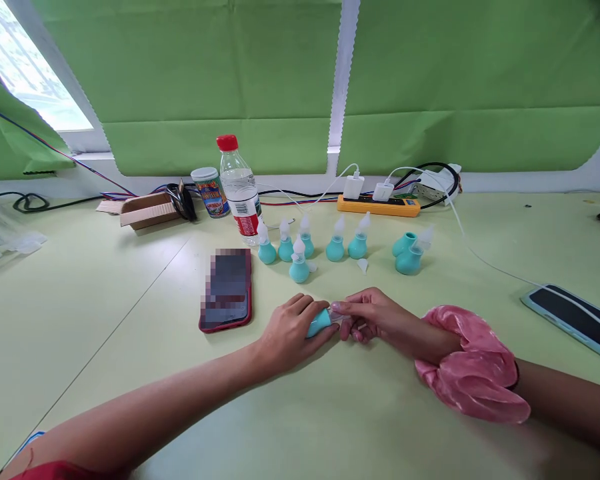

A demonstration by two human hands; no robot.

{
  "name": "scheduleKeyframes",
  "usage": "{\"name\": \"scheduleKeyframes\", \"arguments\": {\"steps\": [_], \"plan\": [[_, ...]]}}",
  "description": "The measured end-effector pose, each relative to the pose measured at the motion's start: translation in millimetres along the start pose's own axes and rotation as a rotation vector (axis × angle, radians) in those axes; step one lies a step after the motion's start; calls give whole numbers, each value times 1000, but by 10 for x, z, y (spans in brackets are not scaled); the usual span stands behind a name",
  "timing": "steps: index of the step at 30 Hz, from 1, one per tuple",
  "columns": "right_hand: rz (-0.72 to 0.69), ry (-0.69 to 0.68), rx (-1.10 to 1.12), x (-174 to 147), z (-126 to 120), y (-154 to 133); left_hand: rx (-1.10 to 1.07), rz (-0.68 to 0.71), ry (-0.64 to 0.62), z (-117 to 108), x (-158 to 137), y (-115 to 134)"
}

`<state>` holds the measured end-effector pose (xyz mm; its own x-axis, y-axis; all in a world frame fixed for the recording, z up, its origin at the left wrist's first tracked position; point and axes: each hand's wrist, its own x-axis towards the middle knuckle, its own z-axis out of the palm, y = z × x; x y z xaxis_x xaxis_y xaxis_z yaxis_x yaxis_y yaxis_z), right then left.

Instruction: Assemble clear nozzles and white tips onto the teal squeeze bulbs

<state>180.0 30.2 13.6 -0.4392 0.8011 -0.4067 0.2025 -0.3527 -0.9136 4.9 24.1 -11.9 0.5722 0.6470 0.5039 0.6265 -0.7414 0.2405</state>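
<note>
Green blinds (220,80) hang behind a pale yellow-green worktop (190,413). Near the middle of the worktop, the left hand (291,330) is wrapped around a teal bulb (319,323), while the right hand (373,315) pinches the clear tip (337,315) at the bulb's end, thumb and fingers close together. A pink scrunchie (480,390) circles the right forearm. Just beyond the hands, 6 tipped bulbs (299,270) stand upright; to their right are 2 more bulbs (409,261), the nearer with a leaning tip. A red-cased phone (227,293) lies left of the left hand. Farther back stand a red-capped bottle (243,203), a canister (211,193) and an orange power strip (400,207) carrying 2 white chargers (353,188).
</note>
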Motion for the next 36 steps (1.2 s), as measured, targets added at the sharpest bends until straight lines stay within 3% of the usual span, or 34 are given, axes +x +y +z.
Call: {"name": "scheduleKeyframes", "arguments": {"steps": [4,7,8,10,13,17,23,28,31,36], "plan": [[-258,156,-365,80,-156,-73,-61,-79,-29,-24,15,-8],[-494,484,-889,124,-331,-137,-84,-103,-51,-40,19,-2],[-502,604,-1103,133,-386,-155,-88,-101,-60,-46,21,2],[-388,759,-1443,149,-473,-180,-91,-95,-72,-54,27,9],[-166,707,-1609,186,-549,-174,-91,-82,-69,-54,38,14],[-148,585,-1574,267,-612,-107,-89,-60,-58,-48,41,20],[-306,449,-1465,249,-587,-116,-126,-131,-96,-99,27,33],[-598,186,-943,25,-404,-254,-130,-187,-131,-113,23,29],[-621,69,-750,-84,-316,-303,-148,-200,-120,-112,27,26],[-615,-52,-633,-96,-257,-272,-232,-144,-95,-110,20,15]]}}
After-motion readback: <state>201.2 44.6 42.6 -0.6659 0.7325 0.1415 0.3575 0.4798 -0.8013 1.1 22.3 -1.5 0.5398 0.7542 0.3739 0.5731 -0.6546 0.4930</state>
